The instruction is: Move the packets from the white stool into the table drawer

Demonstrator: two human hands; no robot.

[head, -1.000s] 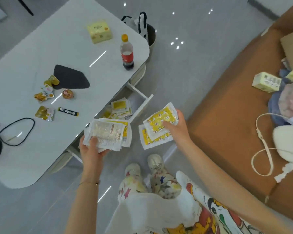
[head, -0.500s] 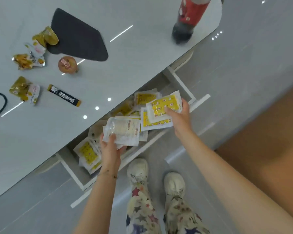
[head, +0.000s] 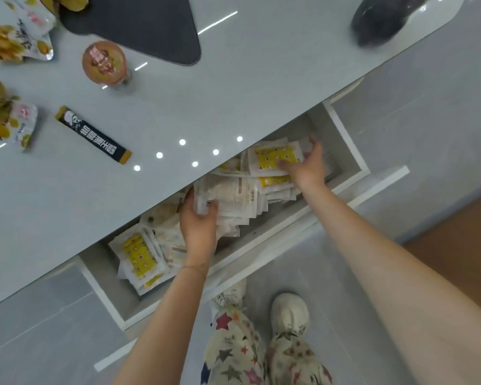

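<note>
The table drawer (head: 353, 151) stands pulled out under the grey tabletop (head: 233, 87), with several white and yellow packets inside. My left hand (head: 199, 223) is down in the drawer, gripping a stack of pale packets (head: 233, 195) by its left end. My right hand (head: 307, 165) is at the drawer's right part, thumb and fingers around yellow-printed packets (head: 272, 159) lying on the pile. More yellow packets (head: 139, 254) lie at the drawer's left end. The white stool is out of view.
On the tabletop lie a black mat (head: 139, 26), a round snack cup (head: 104, 62), a black stick sachet (head: 93, 136), snack bags (head: 9, 118) at the left, and a dark bottle base (head: 383, 20) at the top right. My feet (head: 289, 312) stand before the drawer front.
Both hands have gone from above the drawer down into it, carrying their packets onto the pile. The view has come closer to the drawer.
</note>
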